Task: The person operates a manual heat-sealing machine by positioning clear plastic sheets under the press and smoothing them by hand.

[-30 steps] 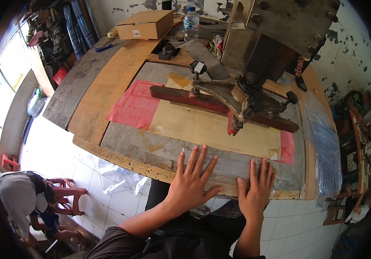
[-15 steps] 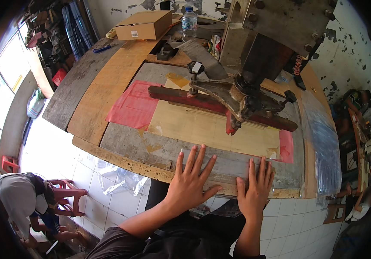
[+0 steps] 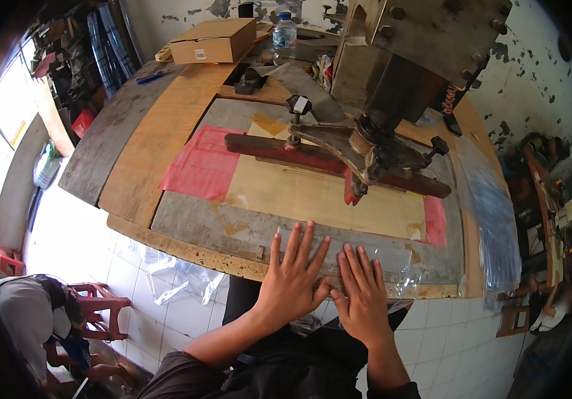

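Observation:
My left hand (image 3: 292,282) lies flat with spread fingers on the near edge of the grey work board (image 3: 186,226). Right beside it, my right hand (image 3: 362,299) also lies flat, touching the left one. Both palms rest on a clear plastic sheet (image 3: 399,269) that hangs slightly over the table's front edge. Neither hand grips anything. Beyond my fingers lies a tan sheet (image 3: 312,196) over red plastic (image 3: 199,163). A dark red bar (image 3: 279,147) crosses it under the metal press head (image 3: 372,143).
A cardboard box (image 3: 213,40) and a water bottle (image 3: 285,30) stand at the table's far side. Clear plastic sheets (image 3: 492,213) drape over the right end. Below left, another person (image 3: 26,319) sits by a red stool (image 3: 100,306) on the white tiled floor.
My right hand has slid left along the table edge until it touches my left hand. The left hand has stayed almost where it was.

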The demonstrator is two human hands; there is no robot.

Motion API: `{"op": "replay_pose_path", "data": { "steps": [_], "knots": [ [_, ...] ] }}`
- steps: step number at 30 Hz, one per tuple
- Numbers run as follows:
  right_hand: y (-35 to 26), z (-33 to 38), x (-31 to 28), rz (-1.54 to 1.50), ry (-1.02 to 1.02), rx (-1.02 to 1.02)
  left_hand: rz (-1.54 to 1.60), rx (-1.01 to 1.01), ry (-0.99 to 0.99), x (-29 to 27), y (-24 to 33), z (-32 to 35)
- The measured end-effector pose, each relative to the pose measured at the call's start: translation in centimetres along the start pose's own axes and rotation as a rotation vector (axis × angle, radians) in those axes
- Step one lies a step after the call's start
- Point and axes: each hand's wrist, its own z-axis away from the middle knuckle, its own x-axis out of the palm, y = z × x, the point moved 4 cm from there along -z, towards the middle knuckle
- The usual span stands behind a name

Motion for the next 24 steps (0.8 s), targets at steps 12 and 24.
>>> {"op": "replay_pose_path", "data": {
  "steps": [12,24],
  "knots": [
    [6.3,3.8,-3.0,0.202,-0.067,0.176,0.047,-0.037,-0.002,-0.3,-0.1,0.2],
    [3.4,2.8,-2.1,0.189,0.035,0.181,0.026,-0.027,0.009,0.2,0.0,0.0]
  ]
}}
